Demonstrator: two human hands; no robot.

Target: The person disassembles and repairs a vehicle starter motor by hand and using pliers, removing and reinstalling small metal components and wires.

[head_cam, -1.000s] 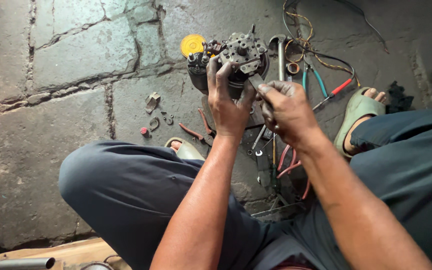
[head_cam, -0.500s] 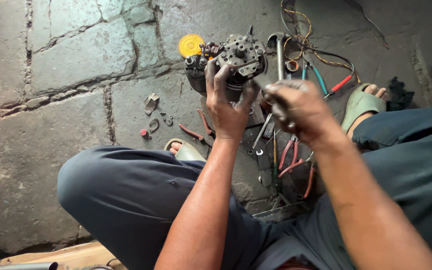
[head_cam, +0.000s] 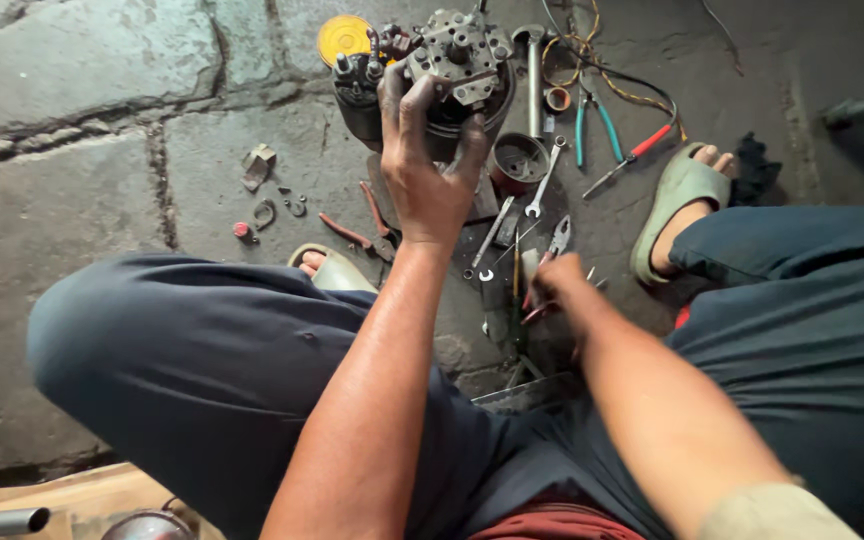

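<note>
Left hand [head_cam: 430, 175] clamps the grey round metal motor housing [head_cam: 457, 60]; right hand [head_cam: 564, 295], grip unclear, reaches among scattered steel hand tools [head_cam: 542, 185]

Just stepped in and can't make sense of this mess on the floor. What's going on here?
A person sits on the stone floor with a grey metal motor assembly in front of them. Their left hand grips it from above, while the right hand reaches into the scattered hand tools between their feet. Teal-handled pliers and a hammer lie nearby.
</note>
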